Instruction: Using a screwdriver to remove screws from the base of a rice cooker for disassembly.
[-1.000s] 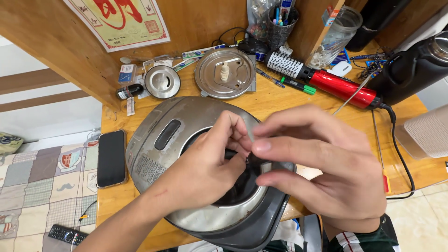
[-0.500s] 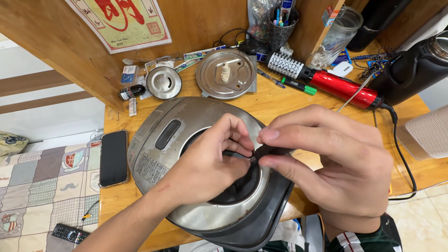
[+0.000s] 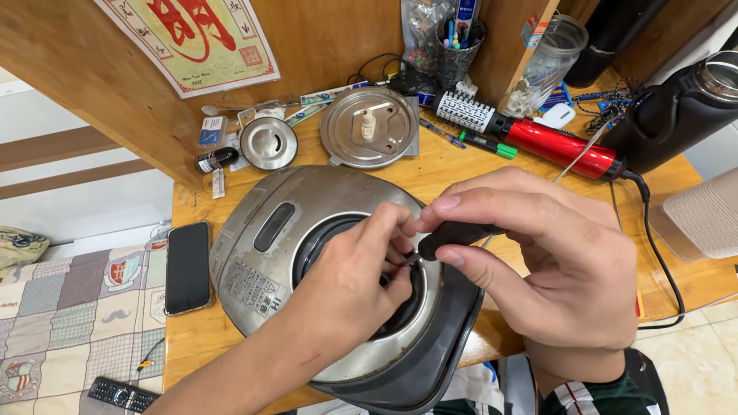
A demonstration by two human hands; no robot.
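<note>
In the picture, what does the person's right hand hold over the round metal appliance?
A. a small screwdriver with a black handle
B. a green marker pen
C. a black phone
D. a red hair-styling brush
A: the right hand pinches a small screwdriver with a black handle above the round metal appliance, while the left hand steadies its tip; brush, phone and pen lie untouched on the wooden table.

Brushed metal cooker lid (image 3: pixel 261 253); matt black screwdriver handle (image 3: pixel 453 232); wood table (image 3: pixel 461 165).
</note>
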